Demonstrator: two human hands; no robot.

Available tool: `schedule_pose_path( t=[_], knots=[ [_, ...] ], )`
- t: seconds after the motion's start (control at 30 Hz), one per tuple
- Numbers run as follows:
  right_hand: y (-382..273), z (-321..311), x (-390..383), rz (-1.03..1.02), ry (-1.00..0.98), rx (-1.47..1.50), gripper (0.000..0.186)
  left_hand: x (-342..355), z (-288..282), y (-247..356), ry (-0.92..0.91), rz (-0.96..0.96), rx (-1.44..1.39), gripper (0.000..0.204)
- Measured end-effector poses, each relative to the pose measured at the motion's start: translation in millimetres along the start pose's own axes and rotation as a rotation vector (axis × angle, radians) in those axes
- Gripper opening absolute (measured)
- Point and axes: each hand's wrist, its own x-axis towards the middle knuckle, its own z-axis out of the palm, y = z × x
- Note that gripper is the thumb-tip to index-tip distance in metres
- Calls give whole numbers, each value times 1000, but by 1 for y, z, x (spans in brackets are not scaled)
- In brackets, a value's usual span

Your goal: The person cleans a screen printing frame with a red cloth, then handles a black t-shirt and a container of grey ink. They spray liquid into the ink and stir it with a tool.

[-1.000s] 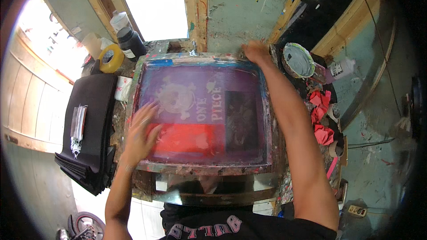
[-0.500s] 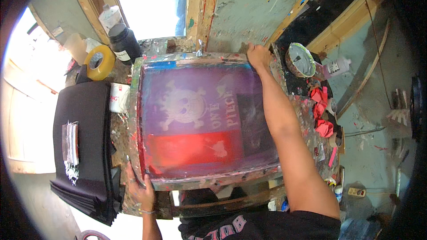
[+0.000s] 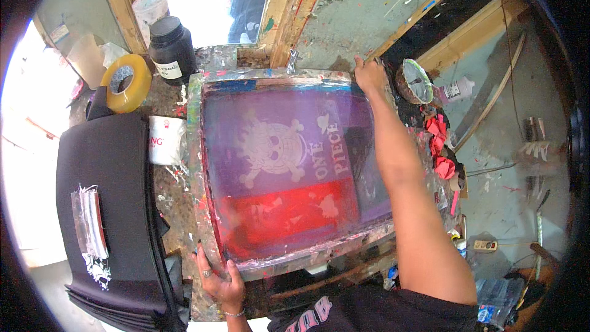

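A screen-printing frame (image 3: 200,190) lies on the worktable, its mesh purple with a red band, a pale skull design and lettering. My right hand (image 3: 370,77) is closed over the frame's far right corner, its fingers partly hidden. At the near left corner, my left hand (image 3: 221,283) rests against the frame with thumb and fingers spread apart. Left of that hand lies a stack of black fabric sheets (image 3: 114,154). On the stack is a small clear, brown-edged piece (image 3: 92,218) with white paint below it.
A white cup (image 3: 166,141) stands beside the frame's left edge. Behind it are a tape roll (image 3: 142,89) and a black jar (image 3: 173,46). Right of the frame sit a paint-crusted bowl (image 3: 415,83), a bottle (image 3: 456,89) and crumpled red scraps (image 3: 444,168).
The whole view has shifted and turned slightly, so the frame appears further right and tilted. Both hands stay at the same corners of it.
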Motion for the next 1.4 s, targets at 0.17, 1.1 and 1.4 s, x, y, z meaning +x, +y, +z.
schedule_pose_path(
  t=[0.17,1.1,1.4],
  knots=[
    [14,-2,17,-138,-57,73,68,1,0,-1,41,62,59,68],
    [371,-160,-333,6,-73,870,27,-54,26,200,-375,693,398,34],
    [384,-143,-298,-158,-156,825,27,84,-55,374,-292,580,253,32]
  ],
)
